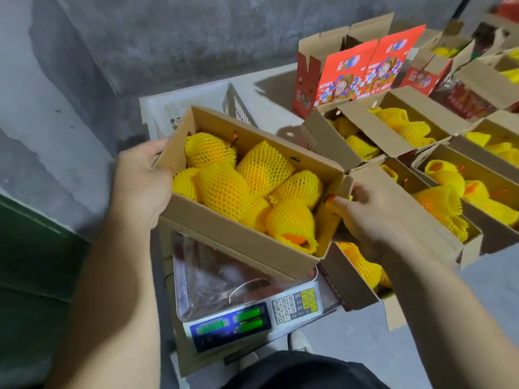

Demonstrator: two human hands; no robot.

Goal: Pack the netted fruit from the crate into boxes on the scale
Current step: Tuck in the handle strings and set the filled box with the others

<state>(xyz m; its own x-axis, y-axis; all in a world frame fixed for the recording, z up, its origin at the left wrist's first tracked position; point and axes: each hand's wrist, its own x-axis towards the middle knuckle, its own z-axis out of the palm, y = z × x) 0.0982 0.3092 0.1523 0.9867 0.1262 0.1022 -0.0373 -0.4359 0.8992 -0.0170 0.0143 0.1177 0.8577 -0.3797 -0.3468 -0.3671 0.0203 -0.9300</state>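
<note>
Box up off the scale, both hands on it!

The left hand [140,181] grips the far-left end of the cardboard box [241,237], the right hand [365,211] curls its fingers [337,202] round the right end, holding it tilted above the scale [241,299] pan. Netted fruit [222,189] fills it, yellow foam sleeves over orange skin. Tight on the right (filled boxes [446,192] crowd close); a white crate [179,108] sits behind.

Both your arms reach forward, bare. Your left hand [140,183] clamps one end, thumb hooked over the rim; your right hand [362,211] grips the opposite end.
</note>
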